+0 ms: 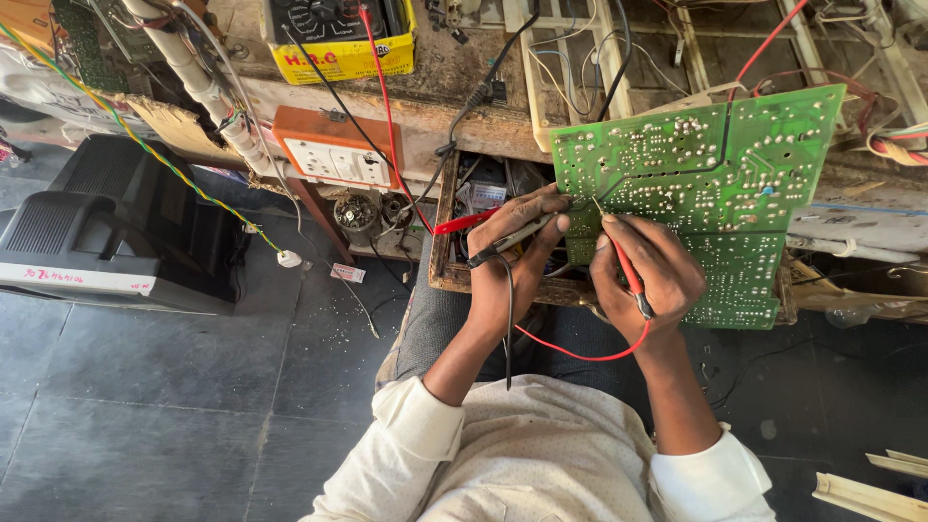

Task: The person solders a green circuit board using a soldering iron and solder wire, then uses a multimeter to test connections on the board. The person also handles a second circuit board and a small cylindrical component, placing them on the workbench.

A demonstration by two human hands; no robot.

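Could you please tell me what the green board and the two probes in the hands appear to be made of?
The green circuit board looks like rigid laminate with a glossy green coating, dotted with silvery solder points. The red probe in the right hand and the black probe in the left hand look like smooth moulded plastic; the red one's thin tip appears metallic.

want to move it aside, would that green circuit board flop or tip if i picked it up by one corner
The green circuit board would probably stay stiff: it keeps a flat, straight-edged shape while propped against the bench. It likely feels light for its size, being a thin sheet. It may tip, since it stands tilted with little under it, and the solder points could feel prickly.
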